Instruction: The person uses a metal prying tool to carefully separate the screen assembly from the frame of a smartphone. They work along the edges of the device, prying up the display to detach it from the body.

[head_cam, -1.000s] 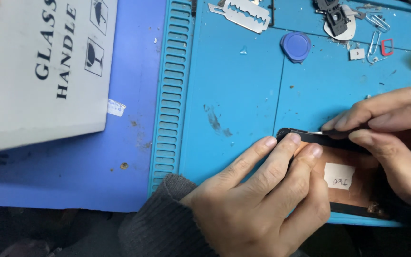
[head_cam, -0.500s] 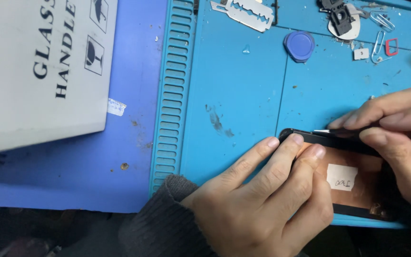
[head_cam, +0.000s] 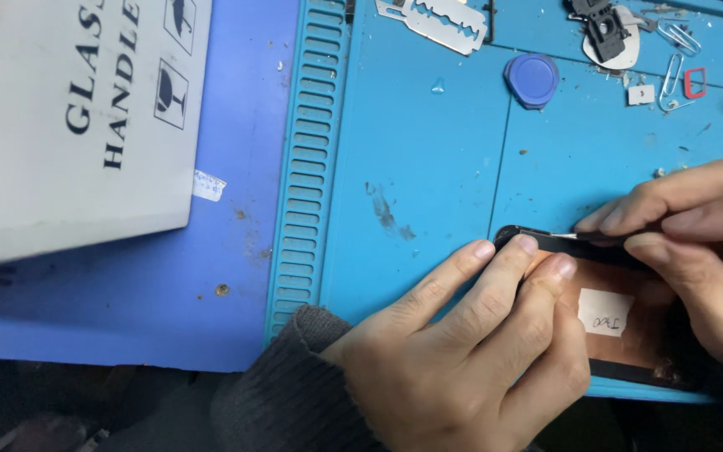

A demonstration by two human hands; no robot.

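Note:
A phone (head_cam: 629,343) with a copper-coloured open back and a small white sticker (head_cam: 604,312) lies on a blue work mat (head_cam: 428,142) at the lower right. My left hand (head_cam: 462,360) presses three fingertips down on the phone's left end. My right hand (head_cam: 696,226) pinches a thin metal blade (head_cam: 558,236) between thumb and forefinger. The blade lies flat along the phone's upper edge, its tip near the top left corner. Both hands hide much of the phone.
A razor blade (head_cam: 433,21), a round blue cap (head_cam: 531,79), paper clips (head_cam: 671,50), a small red frame (head_cam: 694,82) and a black part on a white pick (head_cam: 606,29) lie at the mat's far edge. A white box (head_cam: 69,117) stands at the left.
Both hands stay on the phone in the same grip. Only the view has drifted slightly.

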